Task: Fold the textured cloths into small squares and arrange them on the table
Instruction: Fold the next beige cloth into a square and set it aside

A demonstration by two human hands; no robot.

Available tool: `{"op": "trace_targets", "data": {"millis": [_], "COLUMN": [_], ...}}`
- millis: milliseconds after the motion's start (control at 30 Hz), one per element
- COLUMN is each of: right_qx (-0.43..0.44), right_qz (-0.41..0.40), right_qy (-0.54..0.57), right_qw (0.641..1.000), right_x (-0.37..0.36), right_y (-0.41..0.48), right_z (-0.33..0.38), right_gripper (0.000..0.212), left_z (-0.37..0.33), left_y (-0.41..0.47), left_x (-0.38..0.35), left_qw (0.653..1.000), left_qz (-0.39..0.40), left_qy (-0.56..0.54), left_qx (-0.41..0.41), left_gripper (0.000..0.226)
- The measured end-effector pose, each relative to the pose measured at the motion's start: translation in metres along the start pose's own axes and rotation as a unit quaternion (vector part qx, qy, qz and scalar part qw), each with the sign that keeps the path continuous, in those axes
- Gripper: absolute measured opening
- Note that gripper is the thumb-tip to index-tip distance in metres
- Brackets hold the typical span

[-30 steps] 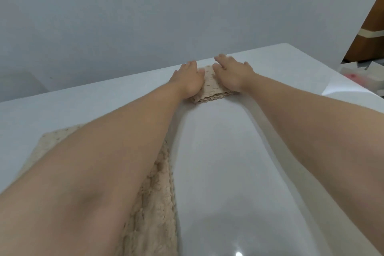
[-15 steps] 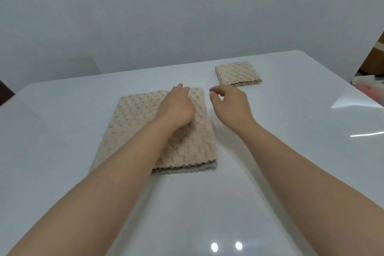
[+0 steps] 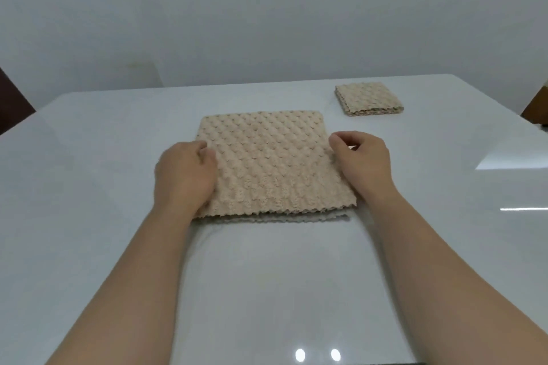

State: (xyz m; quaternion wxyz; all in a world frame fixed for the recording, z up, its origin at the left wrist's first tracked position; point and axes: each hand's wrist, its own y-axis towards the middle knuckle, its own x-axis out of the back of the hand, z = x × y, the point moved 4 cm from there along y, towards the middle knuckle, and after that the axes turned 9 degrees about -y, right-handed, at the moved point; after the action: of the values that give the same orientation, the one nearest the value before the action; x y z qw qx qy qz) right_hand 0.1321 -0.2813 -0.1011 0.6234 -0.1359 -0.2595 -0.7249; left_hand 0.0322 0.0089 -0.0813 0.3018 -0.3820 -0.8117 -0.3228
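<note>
Left hand (image 3: 185, 172) and right hand (image 3: 363, 163) grip opposite edges of the beige cloth (image 3: 267, 163).

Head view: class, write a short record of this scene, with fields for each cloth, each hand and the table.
Large cloth: beige, bumpy, flat mid-table, two layers showing at near edge
Small folded cloth: far right, apart, untouched
Left hand: holds the bigger one's left edge
Right hand: holds its right edge
Table: white, glossy
</note>
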Motion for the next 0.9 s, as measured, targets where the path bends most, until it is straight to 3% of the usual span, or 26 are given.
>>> {"op": "trace_targets", "data": {"millis": [200,533,767,900], "right_qx": [-0.009,0.063,0.156,0.166], "right_qz": [0.021,0.009,0.002,0.025], "right_qy": [-0.073,-0.107,-0.033,0.008], "right_qw": [0.997,0.992,0.987,0.986], "right_x": [-0.017,-0.020,-0.014,-0.013], "right_y": [0.011,0.009,-0.008,-0.017], "right_z": [-0.014,-0.009,0.019,0.026], "right_gripper": [0.033,0.024,0.015,0.014], "left_z": [0.016,0.019,0.012,0.015], "left_y": [0.007,0.012,0.008,0.010], "left_x": [0.003,0.000,0.006,0.007], "left_qw": [0.997,0.997,0.979,0.940], "left_qz": [-0.012,-0.050,-0.046,-0.036], "left_qy": [-0.053,-0.050,-0.198,-0.333], "left_qx": [0.054,0.012,0.018,0.060], "left_gripper": [0.029,0.022,0.015,0.023]}}
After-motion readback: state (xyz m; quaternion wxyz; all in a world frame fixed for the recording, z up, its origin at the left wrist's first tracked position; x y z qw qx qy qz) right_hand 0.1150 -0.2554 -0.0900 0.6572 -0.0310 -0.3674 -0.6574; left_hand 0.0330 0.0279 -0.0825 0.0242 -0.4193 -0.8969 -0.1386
